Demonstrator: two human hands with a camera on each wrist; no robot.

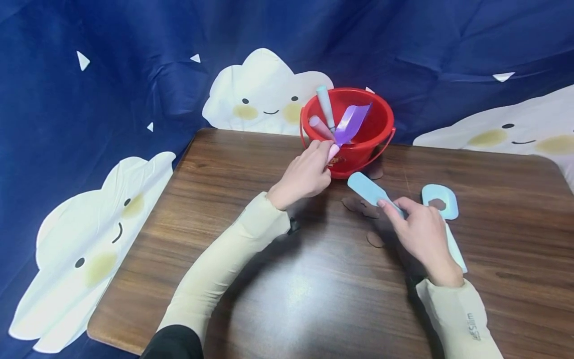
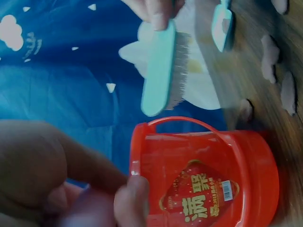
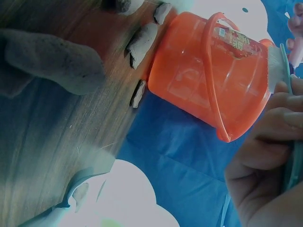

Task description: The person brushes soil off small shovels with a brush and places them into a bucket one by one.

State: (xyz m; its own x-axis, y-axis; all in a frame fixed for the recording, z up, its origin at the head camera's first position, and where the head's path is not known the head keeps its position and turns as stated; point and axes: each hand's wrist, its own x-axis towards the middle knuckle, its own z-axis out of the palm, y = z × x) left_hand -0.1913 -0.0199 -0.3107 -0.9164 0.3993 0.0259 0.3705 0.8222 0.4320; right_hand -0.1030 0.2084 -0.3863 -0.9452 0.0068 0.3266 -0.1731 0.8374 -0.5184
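Observation:
In the head view my left hand [image 1: 305,172] grips the pink handle of a purple toy shovel [image 1: 352,124], its blade tilted up over the mouth of a red bucket [image 1: 354,158]. In the left wrist view that hand is blurred in the near corner. Just right of the bucket, my right hand [image 1: 421,232] holds a light blue brush [image 1: 365,188] by its handle, thumb on top. Grey bristles on the brush [image 2: 161,71] show in the left wrist view. Two more handles, one pale blue [image 1: 326,104] and one pink [image 1: 319,125], lean inside the bucket.
Beyond the right hand lies a light blue shovel [image 1: 452,207] with a brown flat piece on it. Several brown, stone-like pieces [image 1: 374,239] are scattered before the bucket. A blue cloth [image 1: 148,30] with white clouds hangs behind the wooden table [image 1: 215,179].

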